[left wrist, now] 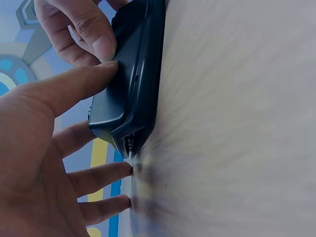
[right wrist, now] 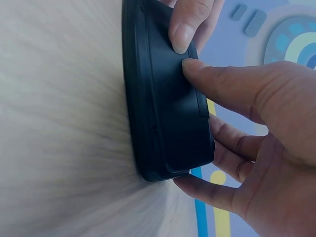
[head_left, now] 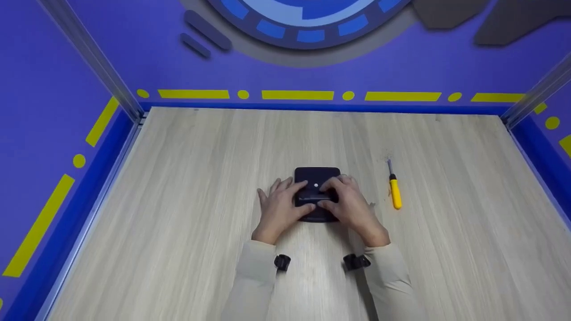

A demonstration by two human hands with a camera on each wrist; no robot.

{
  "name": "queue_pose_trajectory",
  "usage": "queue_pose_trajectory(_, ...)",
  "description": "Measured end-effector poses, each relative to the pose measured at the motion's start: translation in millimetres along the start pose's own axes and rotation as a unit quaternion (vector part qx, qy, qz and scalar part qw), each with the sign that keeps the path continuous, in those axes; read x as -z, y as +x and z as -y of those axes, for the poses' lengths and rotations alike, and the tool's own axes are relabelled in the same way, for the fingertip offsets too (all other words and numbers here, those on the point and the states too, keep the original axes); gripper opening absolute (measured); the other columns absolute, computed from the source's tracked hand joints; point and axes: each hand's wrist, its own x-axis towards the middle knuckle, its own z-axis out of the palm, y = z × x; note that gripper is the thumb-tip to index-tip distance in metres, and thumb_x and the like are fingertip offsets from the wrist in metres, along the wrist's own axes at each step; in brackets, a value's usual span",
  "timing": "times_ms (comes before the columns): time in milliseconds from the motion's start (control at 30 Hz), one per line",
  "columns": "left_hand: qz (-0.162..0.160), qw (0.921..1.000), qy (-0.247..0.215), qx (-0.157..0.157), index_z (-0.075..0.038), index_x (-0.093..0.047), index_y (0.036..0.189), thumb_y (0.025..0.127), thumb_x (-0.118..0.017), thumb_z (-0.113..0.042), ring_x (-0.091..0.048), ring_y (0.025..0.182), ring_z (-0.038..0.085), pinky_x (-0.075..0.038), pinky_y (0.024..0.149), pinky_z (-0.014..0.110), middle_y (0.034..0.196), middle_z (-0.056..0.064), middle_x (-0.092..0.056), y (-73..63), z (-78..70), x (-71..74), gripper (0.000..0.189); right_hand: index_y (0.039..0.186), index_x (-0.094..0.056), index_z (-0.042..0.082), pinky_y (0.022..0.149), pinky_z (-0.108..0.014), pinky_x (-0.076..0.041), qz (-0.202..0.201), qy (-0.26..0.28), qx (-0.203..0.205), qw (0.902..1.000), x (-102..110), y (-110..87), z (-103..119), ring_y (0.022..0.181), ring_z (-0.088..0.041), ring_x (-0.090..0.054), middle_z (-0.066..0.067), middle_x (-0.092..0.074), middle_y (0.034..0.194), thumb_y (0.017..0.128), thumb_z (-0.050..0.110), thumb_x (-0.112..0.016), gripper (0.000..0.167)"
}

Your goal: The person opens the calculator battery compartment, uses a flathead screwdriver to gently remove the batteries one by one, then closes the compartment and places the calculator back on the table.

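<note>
Left hand (head_left: pixel 279 206): thumb and forefinger pinching the black case (head_left: pixel 314 195), other fingers spread
Right hand (head_left: pixel 353 206): thumb and fingers pinching the same case
Case: on the table (head_left: pixel 200 178), between both hands
Screwdriver (head_left: pixel 395 191): yellow-handled, right of the case

Violet-blue walls (head_left: pixel 312 80) border a wood-grain tabletop (head_left: pixel 200 178).

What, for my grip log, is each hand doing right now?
Left hand: holding the black device, thumb and index finger.
Right hand: holding it too, fingers curled.
</note>
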Motion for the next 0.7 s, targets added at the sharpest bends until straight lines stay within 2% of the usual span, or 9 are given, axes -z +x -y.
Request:
queue_pose_trajectory(233, 0.003, 1.0, -0.002, 0.001, -0.02, -0.065, 0.149, 0.091, -0.083, -0.043, -0.036, 0.151, 0.047, -0.008, 0.114, 0.085, 0.158, 0.018, -0.051, -0.3, 0.4, 0.2, 0.065, 0.106, -0.071, 0.005, 0.097, -0.052, -0.05, -0.007, 0.007, 0.003, 0.9999, 0.4, -1.1, 3.1, 0.11, -0.037, -0.054, -0.014, -0.065, 0.114, 0.086, 0.0, -0.087, 0.027)
queue_pose_trajectory(467, 0.0, 1.0, -0.001, -0.001, -0.02, -0.065, 0.148, 0.09, -0.083, -0.043, -0.036, 0.151, 0.047, -0.008, 0.114, 0.085, 0.158, 0.018, -0.052, -1.0, -0.5, 1.3, 0.065, 0.1, -0.069, 0.005, 0.091, -0.049, -0.051, -0.028, 0.017, 0.014, 0.9994, 1.7, 1.0, 4.6, 0.101, -0.032, -0.057, -0.01, -0.067, 0.102, 0.086, -0.002, -0.086, 0.023)
queue_pose_trajectory(600, 0.001, 1.0, -0.004, 0.002, -0.02, -0.065, 0.149, 0.091, -0.082, -0.042, -0.035, 0.152, 0.046, -0.006, 0.114, 0.085, 0.159, 0.017, -0.051, -0.5, -0.5, 1.0, 0.064, 0.099, -0.068, 0.006, 0.087, -0.047, -0.05, -0.029, 0.018, 0.018, 0.9993, 2.7, 1.8, 5.6, 0.094, -0.028, -0.059, -0.006, -0.067, 0.095, 0.088, -0.002, -0.085, 0.022)
queue_pose_trajectory(700, 0.0, 1.0, -0.005, 0.003, -0.02, -0.065, 0.148, 0.091, -0.082, -0.042, -0.035, 0.152, 0.046, -0.006, 0.114, 0.085, 0.159, 0.017, -0.051, -0.9, -0.2, 0.5, 0.064, 0.101, -0.069, 0.005, 0.086, -0.047, -0.05, -0.023, 0.019, 0.021, 0.9993, 2.6, 1.6, 5.7, 0.093, -0.028, -0.059, -0.007, -0.067, 0.096, 0.088, -0.002, -0.085, 0.022)
